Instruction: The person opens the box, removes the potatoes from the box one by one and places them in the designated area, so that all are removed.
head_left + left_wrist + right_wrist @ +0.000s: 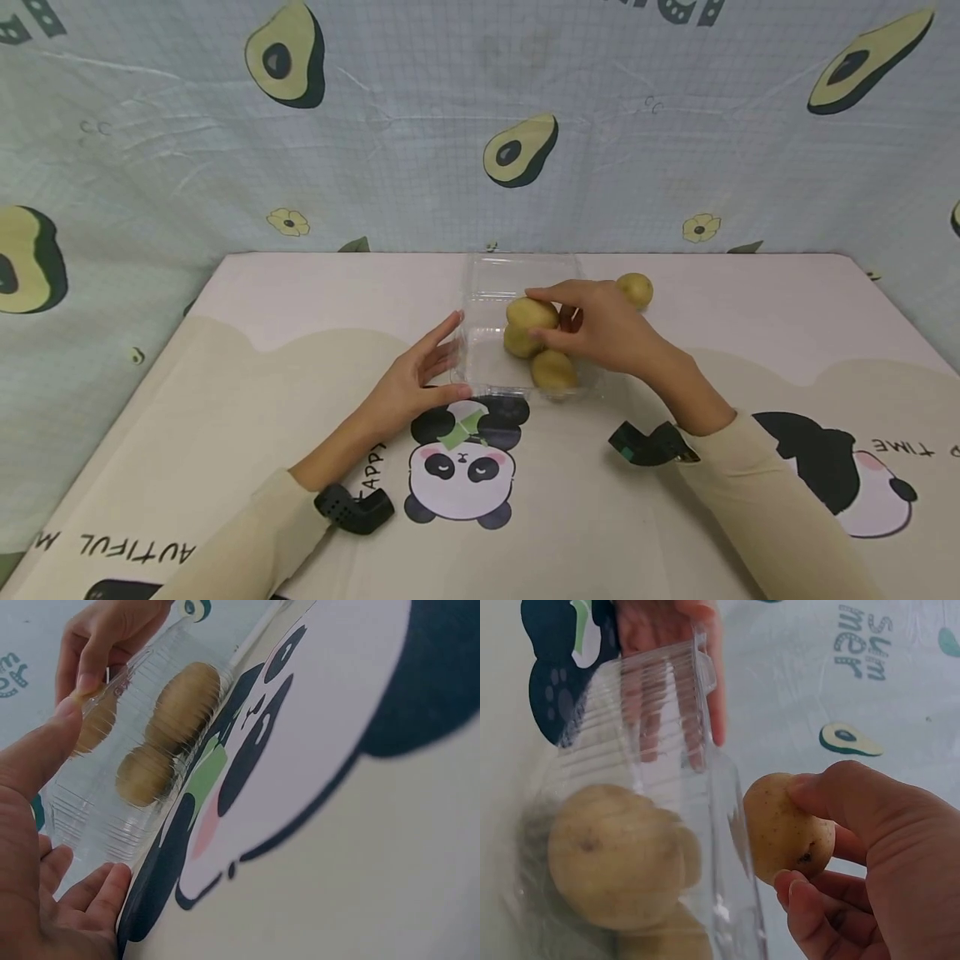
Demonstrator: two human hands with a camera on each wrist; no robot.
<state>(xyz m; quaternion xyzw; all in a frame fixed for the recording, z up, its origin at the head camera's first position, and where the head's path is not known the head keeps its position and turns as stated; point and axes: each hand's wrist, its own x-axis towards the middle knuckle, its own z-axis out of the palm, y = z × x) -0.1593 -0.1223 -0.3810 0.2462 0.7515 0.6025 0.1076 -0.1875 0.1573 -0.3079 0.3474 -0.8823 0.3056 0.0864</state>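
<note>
A clear plastic box [483, 362] with its lid [521, 271] folded back stands near the far middle of the table. My right hand [607, 329] pinches a potato [787, 829] between thumb and fingers, above the box's rim. Inside the box lie other potatoes [553, 371], partly blurred by the ribbed wall in the left wrist view. My left hand [412, 383] rests against the box's left side, fingers extended along the wall and thumb at the front rim. Beyond the right hand, one potato [636, 290] sits on the table, right of the box.
The table wears a cover [570, 517] printed with pandas and lettering. Behind it hangs a pale cloth [405, 167] with avocado prints. A dark object [120, 590] shows at the bottom left edge. Black devices are strapped at both wrists.
</note>
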